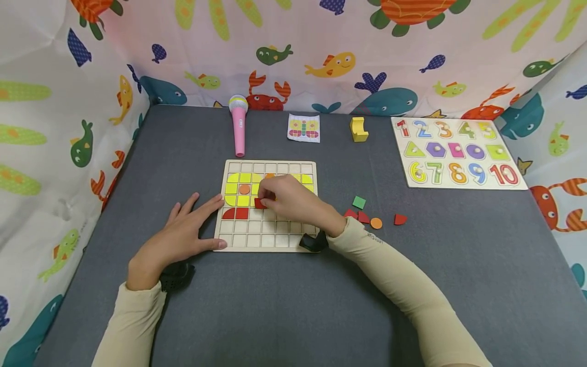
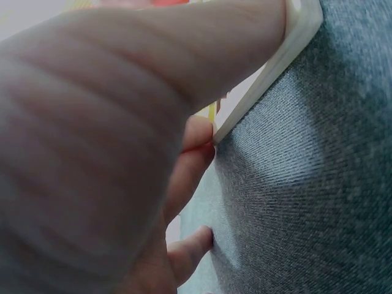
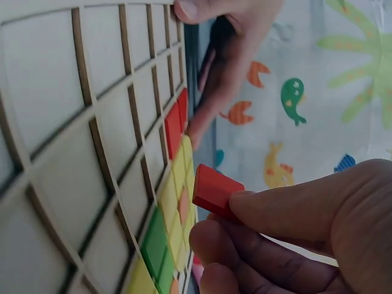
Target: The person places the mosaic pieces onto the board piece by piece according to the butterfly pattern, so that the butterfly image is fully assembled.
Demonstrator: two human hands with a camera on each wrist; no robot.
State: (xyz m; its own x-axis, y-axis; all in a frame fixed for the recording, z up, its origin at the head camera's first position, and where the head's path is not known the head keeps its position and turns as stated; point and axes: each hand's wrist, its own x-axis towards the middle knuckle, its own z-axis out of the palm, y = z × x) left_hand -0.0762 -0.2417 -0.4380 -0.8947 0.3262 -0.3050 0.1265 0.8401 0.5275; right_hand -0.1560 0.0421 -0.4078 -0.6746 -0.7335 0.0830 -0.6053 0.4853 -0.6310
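Between thumb and fingers my right hand point(image 1: 300, 204) pinches a red tile point(image 3: 215, 188), held just over the wooden grid board point(image 1: 266, 244). Yellow tiles point(image 1: 233, 188), an orange round tile point(image 1: 244, 189) and two red tiles point(image 1: 235, 213) sit in the cells on the board's left. Green tiles point(image 3: 156, 248) show in the right wrist view; the right hand covers that part in the head view. My left hand point(image 1: 181, 234) lies with fingers spread, its thumb and index fingertip touching the board's left edge.
Loose red tiles point(image 1: 363, 217), a green tile point(image 1: 359, 202) and an orange round tile point(image 1: 376, 223) lie right of the board. Behind are a pink toy microphone point(image 1: 239, 127), a pattern card point(image 1: 303, 128), a yellow block point(image 1: 358, 129) and a number puzzle point(image 1: 458, 153).
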